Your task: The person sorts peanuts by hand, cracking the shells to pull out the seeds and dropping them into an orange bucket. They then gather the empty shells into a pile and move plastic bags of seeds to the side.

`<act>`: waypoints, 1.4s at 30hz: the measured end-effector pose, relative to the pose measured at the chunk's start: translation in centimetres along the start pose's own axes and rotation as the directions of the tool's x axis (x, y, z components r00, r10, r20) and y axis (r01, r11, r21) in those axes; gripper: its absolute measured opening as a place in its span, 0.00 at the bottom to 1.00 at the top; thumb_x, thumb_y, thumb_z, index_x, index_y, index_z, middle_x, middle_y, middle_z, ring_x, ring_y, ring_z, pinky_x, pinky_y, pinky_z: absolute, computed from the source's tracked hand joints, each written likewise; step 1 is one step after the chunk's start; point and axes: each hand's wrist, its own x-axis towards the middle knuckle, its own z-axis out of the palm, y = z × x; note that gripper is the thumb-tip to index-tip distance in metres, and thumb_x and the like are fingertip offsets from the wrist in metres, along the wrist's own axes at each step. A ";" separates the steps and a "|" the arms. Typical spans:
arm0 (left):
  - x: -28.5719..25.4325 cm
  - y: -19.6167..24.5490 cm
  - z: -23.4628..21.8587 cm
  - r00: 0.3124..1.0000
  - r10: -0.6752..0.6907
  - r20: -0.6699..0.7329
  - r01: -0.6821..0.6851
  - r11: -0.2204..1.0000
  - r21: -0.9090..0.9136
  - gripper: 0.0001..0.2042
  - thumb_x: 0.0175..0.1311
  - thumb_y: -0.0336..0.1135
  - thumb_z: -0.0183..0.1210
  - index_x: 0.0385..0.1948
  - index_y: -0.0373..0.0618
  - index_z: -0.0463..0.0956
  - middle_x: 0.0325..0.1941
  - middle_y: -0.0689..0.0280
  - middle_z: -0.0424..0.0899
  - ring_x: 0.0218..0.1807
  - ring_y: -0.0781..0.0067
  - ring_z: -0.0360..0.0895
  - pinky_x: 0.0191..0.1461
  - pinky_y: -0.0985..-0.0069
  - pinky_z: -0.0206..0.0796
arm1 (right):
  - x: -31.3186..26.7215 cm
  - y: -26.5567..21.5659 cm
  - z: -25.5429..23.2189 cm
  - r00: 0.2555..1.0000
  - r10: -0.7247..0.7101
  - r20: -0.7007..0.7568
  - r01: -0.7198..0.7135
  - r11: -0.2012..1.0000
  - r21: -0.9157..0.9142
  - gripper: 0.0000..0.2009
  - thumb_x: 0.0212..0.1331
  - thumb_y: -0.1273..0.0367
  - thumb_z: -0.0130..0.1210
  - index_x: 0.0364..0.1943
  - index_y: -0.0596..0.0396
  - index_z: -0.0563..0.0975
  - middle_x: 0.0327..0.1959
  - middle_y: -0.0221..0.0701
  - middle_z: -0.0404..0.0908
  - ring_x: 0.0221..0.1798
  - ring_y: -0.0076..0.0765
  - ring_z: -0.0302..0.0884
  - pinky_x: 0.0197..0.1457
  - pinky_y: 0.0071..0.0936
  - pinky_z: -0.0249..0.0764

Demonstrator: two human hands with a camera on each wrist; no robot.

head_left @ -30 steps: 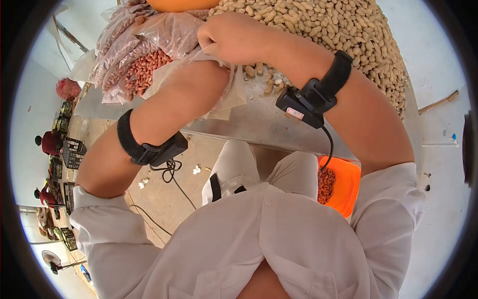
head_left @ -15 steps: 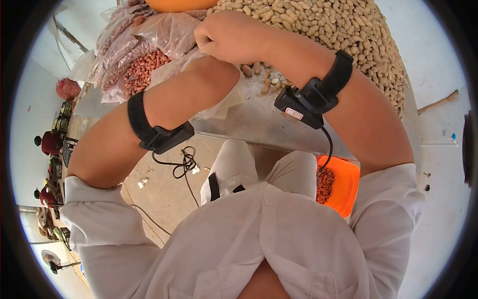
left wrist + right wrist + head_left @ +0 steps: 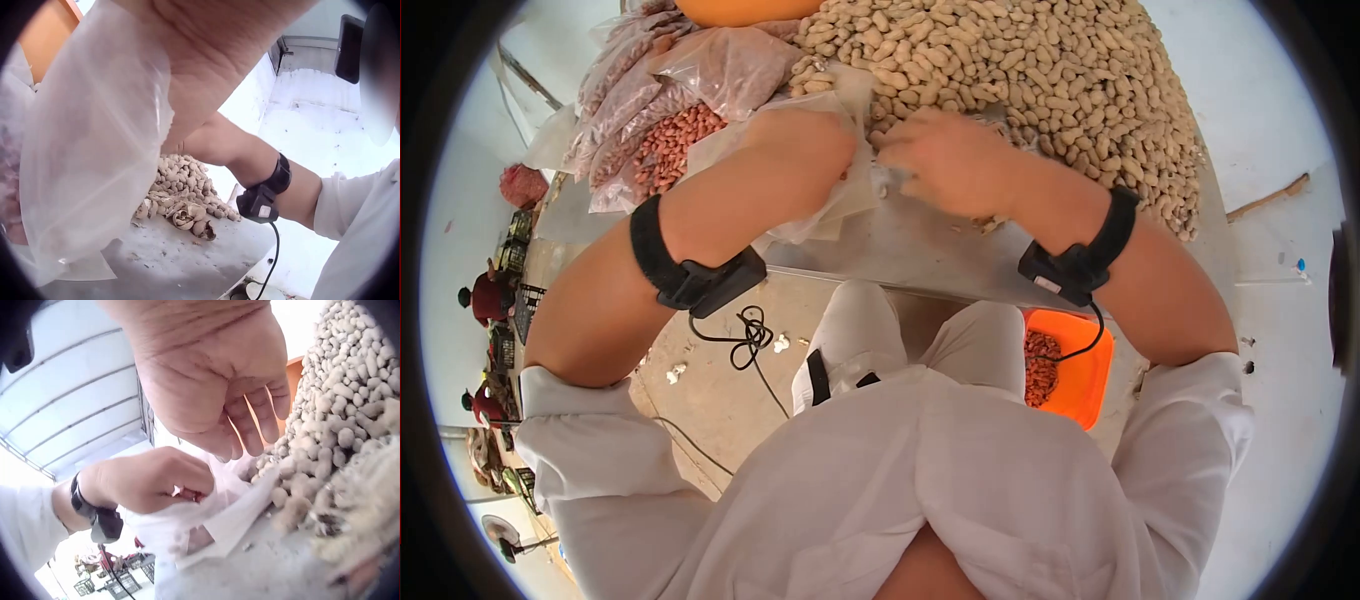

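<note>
My left hand [image 3: 156,481] is curled in the right wrist view, with reddish shelled peanuts [image 3: 189,495] showing between finger and thumb. A translucent plastic bag [image 3: 87,144] hangs beside that hand and spreads under it on the metal table [image 3: 900,245]. To its right in the head view, my right hand [image 3: 955,165] is over the near edge of a heap of unshelled peanuts [image 3: 1050,80]. Its fingers [image 3: 250,428] are spread and loosely extended, with nothing in the palm. Broken peanut shells [image 3: 187,219] lie at the foot of the heap.
Clear bags [image 3: 615,100] of red peanuts are stacked at the table's left, one showing loose red kernels [image 3: 675,145]. Behind them is an orange container [image 3: 750,10]. An orange tub [image 3: 1085,385] with reddish contents stands below, beside my knee. Crates and people are far left.
My right hand has left its place over the left hand and moved right, to the heap's near edge. The left hand has shifted slightly left, and the bag between them shows more.
</note>
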 end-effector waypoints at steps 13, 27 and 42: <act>0.5 0.9 -1.2 0.997 -0.043 -0.057 0.034 0.987 -0.158 0.07 0.49 0.33 0.52 0.21 0.39 0.72 0.24 0.56 0.75 0.31 0.54 0.74 0.34 0.61 0.66 | -5.2 -0.6 -0.9 0.941 0.335 0.049 -0.328 0.937 -0.117 0.31 0.49 0.49 0.53 0.60 0.40 0.64 0.66 0.39 0.53 0.68 0.58 0.45 0.68 0.51 0.43; -3.3 3.7 -1.7 0.710 0.107 -0.696 -0.288 0.946 -0.149 0.10 0.39 0.28 0.60 0.27 0.44 0.75 0.37 0.64 0.74 0.39 0.59 0.69 0.41 0.67 0.63 | -4.8 0.4 -0.8 0.919 0.362 0.154 -0.366 0.931 -0.002 0.34 0.47 0.47 0.56 0.61 0.36 0.62 0.62 0.44 0.59 0.64 0.57 0.54 0.66 0.44 0.53; -6.1 5.2 3.6 0.716 -0.161 -0.679 -0.181 0.897 -0.404 0.17 0.38 0.32 0.62 0.36 0.44 0.78 0.58 0.52 0.63 0.60 0.46 0.56 0.61 0.55 0.51 | -5.6 0.4 1.0 0.968 0.252 0.015 -0.250 0.964 -0.086 0.18 0.53 0.56 0.51 0.48 0.45 0.72 0.53 0.33 0.68 0.49 0.49 0.64 0.52 0.40 0.66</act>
